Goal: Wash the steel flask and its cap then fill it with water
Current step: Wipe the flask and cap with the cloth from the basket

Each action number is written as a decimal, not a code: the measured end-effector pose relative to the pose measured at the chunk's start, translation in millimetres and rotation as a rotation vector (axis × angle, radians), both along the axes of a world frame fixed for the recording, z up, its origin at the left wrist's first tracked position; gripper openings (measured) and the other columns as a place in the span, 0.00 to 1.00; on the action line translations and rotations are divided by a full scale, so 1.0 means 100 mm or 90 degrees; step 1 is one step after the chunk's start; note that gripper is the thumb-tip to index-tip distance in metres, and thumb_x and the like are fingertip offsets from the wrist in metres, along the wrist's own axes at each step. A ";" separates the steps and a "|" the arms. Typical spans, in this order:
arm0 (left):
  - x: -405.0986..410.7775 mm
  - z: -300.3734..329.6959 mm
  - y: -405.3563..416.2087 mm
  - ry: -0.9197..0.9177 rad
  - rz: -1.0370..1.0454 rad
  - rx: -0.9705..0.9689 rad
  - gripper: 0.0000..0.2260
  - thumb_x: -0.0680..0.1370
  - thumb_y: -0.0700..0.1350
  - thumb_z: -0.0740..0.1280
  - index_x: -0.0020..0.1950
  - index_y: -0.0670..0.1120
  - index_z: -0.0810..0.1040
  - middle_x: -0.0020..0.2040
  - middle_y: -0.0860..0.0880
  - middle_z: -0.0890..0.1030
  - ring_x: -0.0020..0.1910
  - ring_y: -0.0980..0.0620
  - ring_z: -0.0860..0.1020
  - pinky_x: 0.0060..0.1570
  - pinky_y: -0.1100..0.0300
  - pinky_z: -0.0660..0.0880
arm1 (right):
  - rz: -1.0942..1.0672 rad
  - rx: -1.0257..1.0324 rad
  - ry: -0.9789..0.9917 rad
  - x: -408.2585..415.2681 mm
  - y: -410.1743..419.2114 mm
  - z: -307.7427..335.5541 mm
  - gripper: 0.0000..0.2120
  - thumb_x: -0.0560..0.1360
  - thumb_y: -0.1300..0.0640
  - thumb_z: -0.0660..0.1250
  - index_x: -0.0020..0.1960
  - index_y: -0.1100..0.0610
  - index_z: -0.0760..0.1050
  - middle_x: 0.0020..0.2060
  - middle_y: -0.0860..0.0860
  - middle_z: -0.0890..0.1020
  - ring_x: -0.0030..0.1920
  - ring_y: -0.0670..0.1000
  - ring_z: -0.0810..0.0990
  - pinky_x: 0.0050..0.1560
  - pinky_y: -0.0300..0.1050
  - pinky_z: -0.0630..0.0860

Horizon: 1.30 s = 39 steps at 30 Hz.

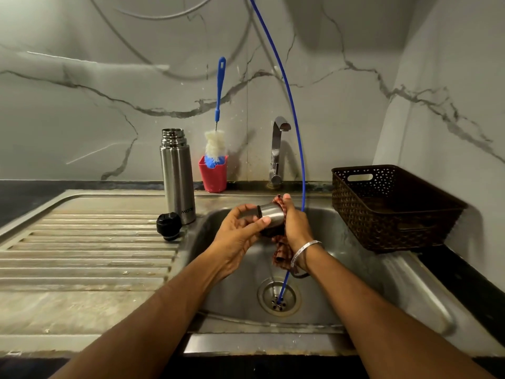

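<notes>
Head view: hands (266, 228) around cap (271, 218).

The right hand (293, 222) covers the far end of the cup (272, 216) and most of the cloth (281, 254). The blue tube (296, 127) runs off the top edge. Inside, the basket (393, 206) is too dark to read.

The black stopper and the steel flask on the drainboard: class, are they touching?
Cannot tell. In the head view the black stopper lies just in front of the steel flask, overlapping its base, so neither a gap nor contact shows plainly.
</notes>
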<state>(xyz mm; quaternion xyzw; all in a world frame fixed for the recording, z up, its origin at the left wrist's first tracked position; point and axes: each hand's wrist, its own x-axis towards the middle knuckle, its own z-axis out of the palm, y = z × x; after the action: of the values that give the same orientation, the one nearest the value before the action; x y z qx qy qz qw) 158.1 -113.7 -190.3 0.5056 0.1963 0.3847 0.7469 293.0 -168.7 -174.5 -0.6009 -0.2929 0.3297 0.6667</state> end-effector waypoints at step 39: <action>1.43 0.81 -0.32 0.174 0.084 0.299 0.26 0.66 0.49 0.82 0.61 0.46 0.80 0.53 0.50 0.85 0.52 0.53 0.84 0.54 0.57 0.82 | -0.278 -0.525 -0.544 2.06 -0.89 1.17 0.15 0.73 0.53 0.72 0.57 0.58 0.80 0.51 0.58 0.84 0.50 0.61 0.84 0.54 0.55 0.82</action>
<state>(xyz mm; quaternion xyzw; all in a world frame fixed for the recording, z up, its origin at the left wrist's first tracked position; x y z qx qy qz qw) 301.4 -145.6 -109.3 0.6982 0.2332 0.3957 0.5492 499.1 -257.3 -57.9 -0.9330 -0.2528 0.0029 0.2561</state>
